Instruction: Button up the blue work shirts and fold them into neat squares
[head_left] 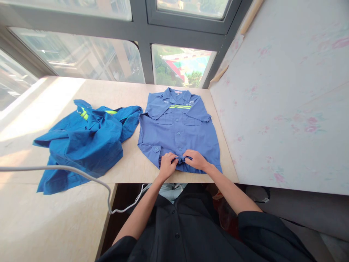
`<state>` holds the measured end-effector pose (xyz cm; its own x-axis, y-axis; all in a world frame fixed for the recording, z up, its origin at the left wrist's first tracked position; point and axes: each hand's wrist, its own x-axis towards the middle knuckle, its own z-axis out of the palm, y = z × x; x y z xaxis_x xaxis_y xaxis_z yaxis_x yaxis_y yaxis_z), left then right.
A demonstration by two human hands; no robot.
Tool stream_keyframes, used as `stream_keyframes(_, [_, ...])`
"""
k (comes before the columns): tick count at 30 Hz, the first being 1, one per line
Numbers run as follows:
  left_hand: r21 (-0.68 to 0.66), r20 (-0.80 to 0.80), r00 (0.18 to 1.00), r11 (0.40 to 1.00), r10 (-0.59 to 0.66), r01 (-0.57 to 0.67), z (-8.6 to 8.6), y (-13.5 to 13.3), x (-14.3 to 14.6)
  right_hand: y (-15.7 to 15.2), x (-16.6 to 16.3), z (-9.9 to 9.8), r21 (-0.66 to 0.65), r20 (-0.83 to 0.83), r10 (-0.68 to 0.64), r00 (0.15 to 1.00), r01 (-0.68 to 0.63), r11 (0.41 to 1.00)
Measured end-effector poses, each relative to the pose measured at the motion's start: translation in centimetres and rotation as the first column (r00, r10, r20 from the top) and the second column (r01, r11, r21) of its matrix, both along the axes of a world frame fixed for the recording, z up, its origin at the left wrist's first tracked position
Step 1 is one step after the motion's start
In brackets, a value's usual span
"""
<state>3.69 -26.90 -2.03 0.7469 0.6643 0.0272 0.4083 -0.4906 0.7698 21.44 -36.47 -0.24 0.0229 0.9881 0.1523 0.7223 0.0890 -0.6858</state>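
A blue short-sleeved work shirt [163, 131] lies front up, its collar toward the window and a yellow-green stripe across the chest. At its bottom hem, the front is gathered into a small knot [181, 159]. My left hand [167, 164] pinches the shirt's cloth on the left of the knot, with a ring on one finger. On the other side, my right hand [196, 160] has its fingers closed on the cloth end there. A buttoned tab [156, 149] shows just left of my left hand.
To the left lies a crumpled darker blue garment [89, 145] with yellow-green strips. A white cable [62, 167] runs over the pale tabletop [32, 214] and hangs off its edge. A window [181, 65] stands behind, and a floral-papered wall [286, 109] bounds the right side.
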Motion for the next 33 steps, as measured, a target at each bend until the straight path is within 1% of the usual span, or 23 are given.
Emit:
stream_keyframes(4, [-0.035, 0.105, 0.994, 0.999, -0.020, 0.024, 0.1, -0.2, -0.6, -1.0, 0.2, 0.0, -0.036, -0.155, -0.162, 0.975, 0.158, 0.987])
stream_keyframes(6, [-0.057, 0.161, 0.987, 0.998, -0.022, 0.031, 0.3, -0.2, -1.0, -1.6, 0.3, 0.2, -0.065, -0.206, -0.263, 0.943, 0.255, 0.965])
stream_keyframes(8, [-0.076, 0.217, 0.976, 0.996, -0.025, 0.043, 0.4, -0.2, -1.3, -2.4, 0.6, 0.6, -0.100, -0.269, -0.361, 0.893, 0.347, 0.933])
stream_keyframes(10, [-0.081, 0.255, 0.966, 0.995, -0.030, 0.052, 0.4, -0.3, -1.7, -3.2, 0.8, 0.9, -0.124, -0.347, -0.449, 0.824, 0.434, 0.892])
stream_keyframes(12, [-0.071, 0.268, 0.963, 0.996, -0.034, 0.055, 0.4, -0.4, -1.9, -4.0, 0.9, 1.1, -0.130, -0.422, -0.533, 0.733, 0.533, 0.836])
stream_keyframes(14, [-0.051, 0.259, 0.965, 0.997, -0.036, 0.051, 0.3, -0.6, -2.1, -4.5, 0.8, 0.7, -0.129, -0.482, -0.611, 0.628, 0.638, 0.759])
stream_keyframes(16, [-0.012, 0.221, 0.974, 0.999, -0.048, 0.052, 0.5, -0.9, -2.4, -4.8, 0.4, -0.1, -0.155, -0.512, -0.672, 0.536, 0.711, 0.686])
stream_keyframes(17, [0.015, 0.192, 0.980, 0.998, -0.058, 0.056, 0.6, -1.1, -2.6, -4.8, 0.1, -0.6, -0.174, -0.512, -0.693, 0.508, 0.729, 0.662])
stream_keyframes(18, [0.043, 0.160, 0.985, 0.997, -0.072, 0.065, 0.9, -1.3, -2.8, -4.9, -0.2, -1.0, -0.191, -0.498, -0.710, 0.497, 0.736, 0.649])
stream_keyframes(19, [0.068, 0.128, 0.988, 0.994, -0.088, 0.080, 1.2, -1.5, -3.1, -4.8, -0.5, -1.4, -0.196, -0.473, -0.722, 0.506, 0.738, 0.646])
stream_keyframes(21, [0.100, 0.072, 0.989, 0.988, -0.127, 0.120, 2.0, -1.9, -3.5, -4.7, -1.1, -1.6, -0.136, -0.390, -0.727, 0.565, 0.745, 0.653])
stream_keyframes(23, [0.114, 0.016, 0.986, 0.980, -0.165, 0.162, 2.8, -2.2, -3.7, -4.3, -1.6, -0.9, 0.008, -0.263, -0.704, 0.660, 0.731, 0.683])
stream_keyframes(25, [0.125, -0.044, 0.982, 0.974, -0.183, 0.187, 3.4, -2.4, -3.4, -3.7, -2.2, 0.7, 0.158, -0.096, -0.636, 0.765, 0.643, 0.750])
stream_keyframes(26, [0.132, -0.071, 0.980, 0.972, -0.184, 0.192, 3.6, -2.4, -3.1, -3.3, -2.5, 1.6, 0.207, -0.005, -0.581, 0.814, 0.569, 0.796])
stream_keyframes(27, [0.142, -0.094, 0.979, 0.971, -0.180, 0.192, 3.7, -2.4, -2.7, -2.7, -2.8, 2.5, 0.229, 0.081, -0.505, 0.859, 0.477, 0.848])
stream_keyframes(29, [0.166, -0.130, 0.978, 0.969, -0.160, 0.181, 3.7, -2.3, -1.8, -1.4, -3.3, 3.6, 0.200, 0.229, -0.299, 0.926, 0.256, 0.946])
stream_keyframes(30, [0.182, -0.151, 0.978, 0.968, -0.144, 0.171, 3.7, -2.2, -1.3, -0.7, -3.4, 3.7, 0.158, 0.281, -0.189, 0.941, 0.149, 0.976])
stream_keyframes(31, [0.199, -0.176, 0.977, 0.967, -0.124, 0.159, 3.6, -2.1, -0.9, 0.0, -3.5, 3.6, 0.107, 0.319, -0.092, 0.943, 0.061, 0.992])
stream_keyframes(32, [0.214, -0.204, 0.973, 0.965, -0.105, 0.149, 3.5, -2.0, -0.5, 0.7, -3.5, 3.3, 0.057, 0.345, -0.021, 0.938, 0.001, 0.998])
stream_keyframes(33, [0.225, -0.231, 0.969, 0.964, -0.090, 0.144, 3.4, -1.9, -0.2, 1.3, -3.3, 2.8, 0.013, 0.366, 0.020, 0.930, -0.027, 1.000])
